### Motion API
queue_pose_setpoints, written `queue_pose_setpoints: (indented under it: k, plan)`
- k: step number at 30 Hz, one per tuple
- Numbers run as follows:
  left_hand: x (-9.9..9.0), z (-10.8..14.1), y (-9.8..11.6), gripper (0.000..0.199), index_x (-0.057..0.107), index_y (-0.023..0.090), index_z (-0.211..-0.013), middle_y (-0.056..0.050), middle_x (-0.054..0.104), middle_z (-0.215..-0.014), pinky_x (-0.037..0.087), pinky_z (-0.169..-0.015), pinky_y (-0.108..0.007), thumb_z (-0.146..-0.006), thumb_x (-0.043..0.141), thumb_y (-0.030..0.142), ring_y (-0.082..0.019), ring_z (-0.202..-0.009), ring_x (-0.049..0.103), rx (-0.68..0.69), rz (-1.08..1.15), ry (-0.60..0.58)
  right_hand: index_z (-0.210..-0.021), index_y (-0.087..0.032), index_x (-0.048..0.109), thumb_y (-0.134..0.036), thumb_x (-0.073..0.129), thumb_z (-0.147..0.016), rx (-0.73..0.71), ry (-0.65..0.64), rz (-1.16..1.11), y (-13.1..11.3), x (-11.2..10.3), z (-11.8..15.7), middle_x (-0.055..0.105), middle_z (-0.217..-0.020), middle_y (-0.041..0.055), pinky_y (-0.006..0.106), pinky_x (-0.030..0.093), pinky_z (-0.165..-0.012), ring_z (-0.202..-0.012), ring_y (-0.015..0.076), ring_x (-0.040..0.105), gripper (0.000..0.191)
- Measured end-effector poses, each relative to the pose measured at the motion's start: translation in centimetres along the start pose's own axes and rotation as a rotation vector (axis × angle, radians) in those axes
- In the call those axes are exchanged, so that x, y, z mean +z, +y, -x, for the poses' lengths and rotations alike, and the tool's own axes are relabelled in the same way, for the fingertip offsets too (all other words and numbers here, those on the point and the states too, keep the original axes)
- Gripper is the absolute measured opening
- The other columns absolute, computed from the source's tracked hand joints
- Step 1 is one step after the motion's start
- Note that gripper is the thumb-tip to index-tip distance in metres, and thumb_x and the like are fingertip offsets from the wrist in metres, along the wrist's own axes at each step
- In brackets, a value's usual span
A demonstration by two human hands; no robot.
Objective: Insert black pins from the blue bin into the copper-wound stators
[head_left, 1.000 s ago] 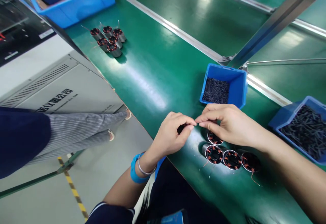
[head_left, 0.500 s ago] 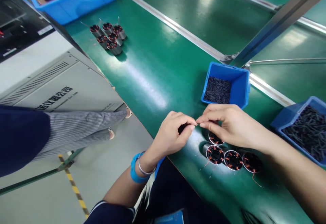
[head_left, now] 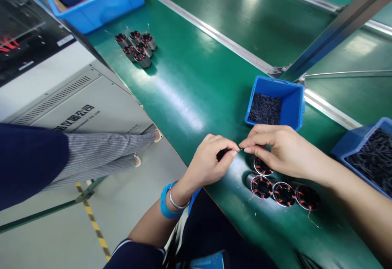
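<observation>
In the head view my left hand [head_left: 211,156] is closed in a pinch, thumb against forefinger, on what looks like a thin wire [head_left: 240,150]. My right hand [head_left: 271,146] pinches right beside it, its fingertips almost touching the left ones; what it holds is too small to make out. Below the right hand stand several motor stators [head_left: 284,194] with copper windings, silvery shells and loose wire ends. The right hand partly covers the nearest one [head_left: 262,167]. Behind that hand sits a blue bin [head_left: 290,107] of short black tubes [head_left: 265,109].
Another blue bin [head_left: 346,144] of black tubes stands at the right. Farther along the green table [head_left: 190,77] are several more stators [head_left: 142,48] and a large blue crate [head_left: 104,10]. A metal post [head_left: 330,28] rises at the back. Another person's legs [head_left: 107,150] are at the left.
The fingertips of both hands stay close together, with a slightly wider gap between them. The whole view has shifted a little, so everything appears slightly farther right.
</observation>
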State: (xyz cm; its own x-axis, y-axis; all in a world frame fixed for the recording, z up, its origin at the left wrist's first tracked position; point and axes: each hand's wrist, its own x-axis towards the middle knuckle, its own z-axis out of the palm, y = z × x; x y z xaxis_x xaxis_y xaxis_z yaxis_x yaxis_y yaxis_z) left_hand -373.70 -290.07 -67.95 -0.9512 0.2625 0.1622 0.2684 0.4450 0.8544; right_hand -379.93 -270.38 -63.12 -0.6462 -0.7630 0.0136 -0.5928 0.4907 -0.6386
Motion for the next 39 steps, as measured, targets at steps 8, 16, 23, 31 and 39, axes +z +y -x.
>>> queue_pose_setpoints:
  k: [8,16,23,31,39]
  plan:
    - [-0.02,0.07,0.03,0.009,0.066,0.018,-0.087,0.003,0.071,-0.084,0.039,-0.081,-0.029,-0.088,0.06,0.012,-0.011,-0.078,0.058,0.006,-0.005,0.006,-0.094,-0.021,0.077,-0.013,0.057,-0.089,0.003,0.001,0.002,0.06,0.25,-0.02,0.069,-0.08,0.0011,0.022,0.047,-0.059,-0.067,0.0097,0.063,0.022]
    - [0.05,0.03,-0.03,0.009,0.066,0.019,-0.088,0.003,0.071,-0.084,0.04,-0.081,-0.03,-0.089,0.059,0.012,-0.012,-0.077,0.058,0.009,0.001,0.005,-0.095,-0.021,0.077,-0.014,0.057,-0.09,-0.012,-0.001,0.006,0.03,-0.02,-0.13,0.069,-0.079,0.0017,0.023,0.046,-0.059,-0.066,0.0106,0.062,0.022]
    - [-0.04,0.08,0.06,0.009,0.066,0.02,-0.089,0.003,0.072,-0.086,0.041,-0.081,-0.031,-0.089,0.058,0.014,-0.013,-0.079,0.059,0.0,-0.014,0.003,-0.094,-0.02,0.077,-0.014,0.056,-0.09,-0.007,-0.022,-0.009,0.07,0.04,-0.13,0.067,-0.079,0.0027,0.025,0.046,-0.058,-0.065,0.011,0.061,0.023]
    - [-0.1,0.14,0.18,0.01,0.066,0.022,-0.089,0.003,0.073,-0.087,0.042,-0.083,-0.032,-0.09,0.057,0.016,-0.014,-0.081,0.06,-0.027,-0.026,-0.015,-0.094,-0.02,0.076,-0.015,0.054,-0.091,0.009,-0.037,-0.016,-0.13,-0.16,-0.22,0.067,-0.079,0.0037,0.025,0.046,-0.058,-0.065,0.0117,0.061,0.023]
    - [-0.12,0.14,0.25,0.011,0.066,0.021,-0.089,0.003,0.072,-0.087,0.042,-0.082,-0.031,-0.09,0.057,0.016,-0.013,-0.08,0.059,-0.016,-0.022,-0.013,-0.094,-0.019,0.076,-0.013,0.055,-0.09,-0.005,-0.028,-0.018,-0.06,-0.16,-0.23,0.066,-0.078,0.0023,0.023,0.044,-0.056,-0.063,0.0094,0.059,0.023]
